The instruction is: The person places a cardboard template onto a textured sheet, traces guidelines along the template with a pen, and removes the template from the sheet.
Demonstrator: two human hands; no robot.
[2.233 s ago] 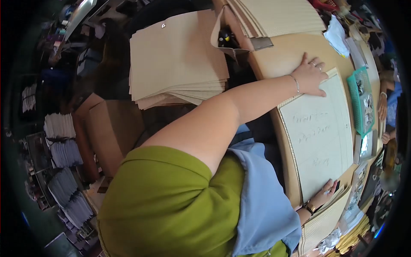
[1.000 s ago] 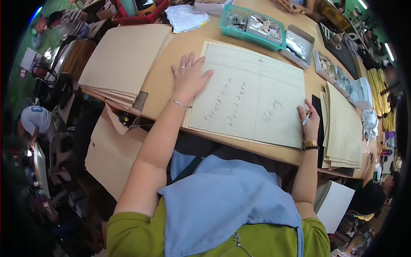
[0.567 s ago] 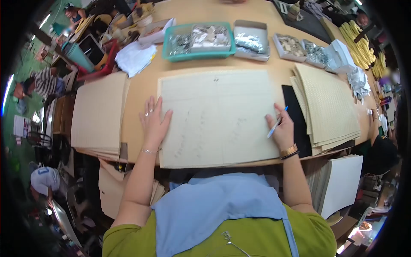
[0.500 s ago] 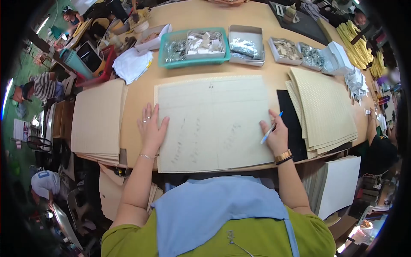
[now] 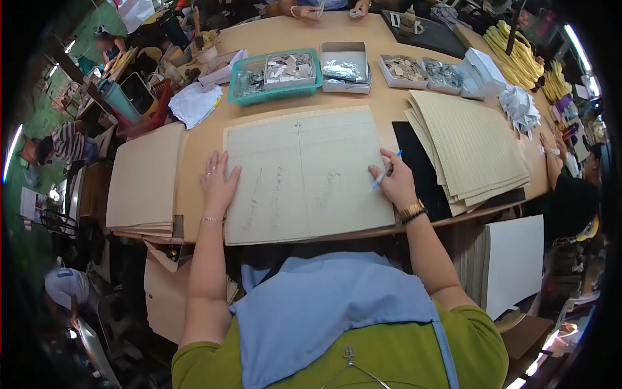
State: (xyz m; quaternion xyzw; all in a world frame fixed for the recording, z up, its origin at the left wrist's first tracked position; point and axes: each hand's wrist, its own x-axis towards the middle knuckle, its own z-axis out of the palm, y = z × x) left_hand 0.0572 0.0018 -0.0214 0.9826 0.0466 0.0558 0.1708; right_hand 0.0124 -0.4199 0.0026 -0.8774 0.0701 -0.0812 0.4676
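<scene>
A large pale cardboard sheet [image 5: 308, 152] with handwriting and pencilled lines lies in front of me, its near edge at the table's front. At its left edge rests my left hand [image 5: 219, 185], fingers spread and holding nothing, with a ring and a thin bracelet. My right hand [image 5: 398, 183] is at the sheet's right edge, closed around a blue and white pen [image 5: 382, 179] that slants over the sheet. A woven-textured layer shows slightly along the sheet's top and left edges.
Stacked boards lie left [image 5: 142, 175] and right [image 5: 473, 149], the latter partly on a black mat [image 5: 414, 155]. Behind are a teal basket [image 5: 243, 100], small-parts boxes [image 5: 402, 72] and a white cloth [image 5: 194, 102]. Across the table are a co-worker's hands [image 5: 308, 11].
The view has shifted, so the table's contents sit further left and higher. A co-worker's hands now show at the far edge. My hands stay by the sheet's sides, the pen still held.
</scene>
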